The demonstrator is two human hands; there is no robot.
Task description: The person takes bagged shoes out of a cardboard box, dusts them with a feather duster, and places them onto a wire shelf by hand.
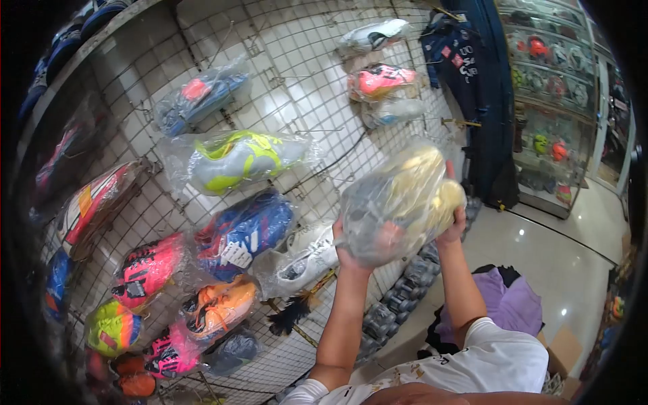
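Both arms reach up in front of the wire grid wall. Between my hands is a clear plastic bag [398,202] with pale yellow and grey shoes in it. My left hand [347,250] grips the bag's lower left side, its fingers partly hidden behind the plastic. On the right side, my right hand [453,219] wraps round the bag near the yellow soles. Left of the bag, a grey and lime shoe [236,162] in plastic hangs on the grid. A white shoe [307,260] in plastic is just beside my left hand.
More bagged shoes hang on the wire grid [290,74], among them a blue pair [250,226] and a pink one [145,270]. Dark clothes [466,67] hang at the right. A glass cabinet [553,101] stands behind. Purple cloth [509,300] lies on the floor.
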